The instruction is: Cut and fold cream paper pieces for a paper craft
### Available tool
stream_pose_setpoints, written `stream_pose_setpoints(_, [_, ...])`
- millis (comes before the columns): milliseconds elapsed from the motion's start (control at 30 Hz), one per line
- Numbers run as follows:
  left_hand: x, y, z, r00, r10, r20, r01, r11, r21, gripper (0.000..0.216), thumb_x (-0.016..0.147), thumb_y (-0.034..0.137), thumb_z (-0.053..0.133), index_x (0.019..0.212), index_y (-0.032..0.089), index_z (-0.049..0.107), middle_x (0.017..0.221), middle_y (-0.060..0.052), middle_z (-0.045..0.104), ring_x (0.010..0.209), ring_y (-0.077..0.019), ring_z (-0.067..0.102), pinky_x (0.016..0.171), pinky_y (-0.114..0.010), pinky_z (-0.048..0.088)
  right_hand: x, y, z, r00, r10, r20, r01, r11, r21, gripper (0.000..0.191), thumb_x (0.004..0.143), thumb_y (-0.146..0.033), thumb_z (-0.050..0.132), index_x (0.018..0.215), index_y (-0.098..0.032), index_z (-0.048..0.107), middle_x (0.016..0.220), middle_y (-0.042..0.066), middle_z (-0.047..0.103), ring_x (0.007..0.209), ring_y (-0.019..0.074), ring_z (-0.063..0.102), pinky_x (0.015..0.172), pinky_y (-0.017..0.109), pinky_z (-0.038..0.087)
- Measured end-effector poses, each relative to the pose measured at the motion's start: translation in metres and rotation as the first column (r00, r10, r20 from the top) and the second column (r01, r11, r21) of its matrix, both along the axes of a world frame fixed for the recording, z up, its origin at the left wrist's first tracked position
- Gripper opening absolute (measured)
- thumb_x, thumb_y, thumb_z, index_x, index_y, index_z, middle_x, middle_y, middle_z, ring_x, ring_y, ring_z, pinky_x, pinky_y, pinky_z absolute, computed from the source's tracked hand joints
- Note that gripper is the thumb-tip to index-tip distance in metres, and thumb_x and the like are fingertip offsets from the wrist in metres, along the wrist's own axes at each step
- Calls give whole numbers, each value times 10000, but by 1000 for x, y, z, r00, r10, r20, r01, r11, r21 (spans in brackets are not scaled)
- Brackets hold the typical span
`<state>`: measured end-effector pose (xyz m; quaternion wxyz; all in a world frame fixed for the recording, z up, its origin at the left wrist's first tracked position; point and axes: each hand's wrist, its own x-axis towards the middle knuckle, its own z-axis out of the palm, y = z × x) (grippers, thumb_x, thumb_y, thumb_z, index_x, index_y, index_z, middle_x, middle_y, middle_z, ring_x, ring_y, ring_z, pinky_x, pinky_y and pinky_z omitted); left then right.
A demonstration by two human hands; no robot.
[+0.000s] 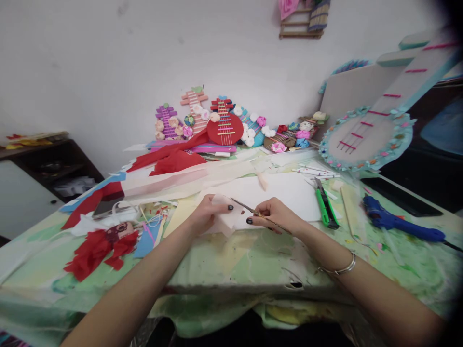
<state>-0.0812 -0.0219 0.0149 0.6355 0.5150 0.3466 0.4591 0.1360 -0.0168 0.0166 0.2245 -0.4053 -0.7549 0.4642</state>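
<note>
My left hand [205,215] pinches a piece of thin whitish paper [224,218] between thumb and fingers, above the near part of the table. Closed around a slim pair of scissors [243,205], my right hand [275,216] is just to the right of that paper. The scissors' thin blade points left and reaches the paper's upper edge; the fingers partly hide the handles. Beneath both hands lies a larger white sheet [289,193]. A small cream-coloured, petal-like piece [262,181] rests on it, beyond my hands.
To the right lie a green box cutter [326,205], a blue glue gun [401,221] and a dark phone [401,195]. Red crumpled paper [88,253] lies at left. Small decorated instrument models [226,126] line the wall; a large one [365,135] leans at right.
</note>
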Motion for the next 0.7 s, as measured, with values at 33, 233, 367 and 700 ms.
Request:
stream_pose_setpoints(33, [0, 0, -1, 1000, 20, -3, -20, 1000, 8, 219, 574, 193, 737, 754, 75, 700, 743, -100, 707, 626, -187, 637, 592, -264, 483, 1, 2, 0, 999, -44, 6, 44, 998, 35, 399, 702, -534, 586, 630, -141, 581, 361, -69, 386, 316, 61, 323, 346, 199, 220])
stream_pose_setpoints(233, [0, 4, -5, 967, 254, -24, -249, 962, 113, 269, 624, 310, 749, 781, 97, 708, 749, -96, 710, 641, -189, 646, 600, -280, 509, 24, 24, 2, 765, -614, 197, 424, 710, 562, 290, 737, -387, 576, 931, -182, 648, 722, 43, 668, 621, 170, 584, 555, 248, 362])
stream_pose_setpoints(367, [0, 6, -2, 921, 388, -28, -378, 910, 170, 300, 603, 344, 760, 758, 96, 692, 757, -80, 695, 630, -171, 630, 571, -258, 500, 43, 38, 4, 535, -760, 369, 388, 610, 691, 369, 800, -274, 468, 1132, -144, 563, 919, 125, 677, 828, 243, 611, 661, 289, 380])
stream_pose_setpoints(700, [1, 5, 2, 846, 532, -35, -508, 824, 252, 315, 571, 367, 767, 660, 127, 583, 683, 12, 532, 611, -122, 539, 539, -225, 433, 51, 38, 0, 435, -755, 490, 236, 621, 748, 223, 781, -191, 462, 817, -108, 667, 847, 187, 667, 875, 306, 578, 759, 402, 355])
